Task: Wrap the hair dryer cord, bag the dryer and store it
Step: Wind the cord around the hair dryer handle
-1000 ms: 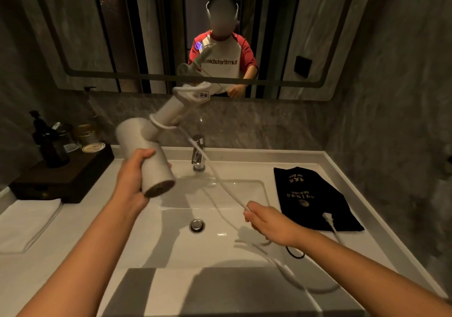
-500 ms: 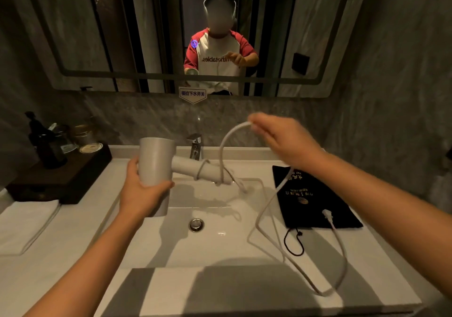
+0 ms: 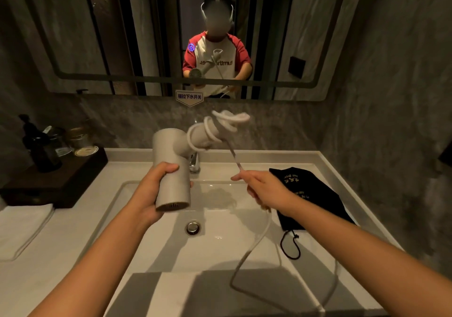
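My left hand (image 3: 156, 189) grips the barrel of the pale grey hair dryer (image 3: 172, 170) above the sink, its handle pointing up and to the right. Several loops of the white cord (image 3: 217, 127) wind around that handle. My right hand (image 3: 263, 189) is shut on the cord just below the handle, right of the dryer. The slack cord hangs from that hand and loops down over the counter's front edge. A black drawstring bag (image 3: 310, 194) lies flat on the counter at the right, partly behind my right forearm.
A white sink basin (image 3: 220, 238) with a drain and a chrome tap (image 3: 194, 164) sits below my hands. A dark tray (image 3: 56, 182) with bottles and jars stands at back left, a folded white towel (image 3: 22, 228) in front of it. A mirror hangs on the wall.
My right hand has come down from above the handle to below it, laying more cord loops around the handle. The dryer's handle has tilted upward.
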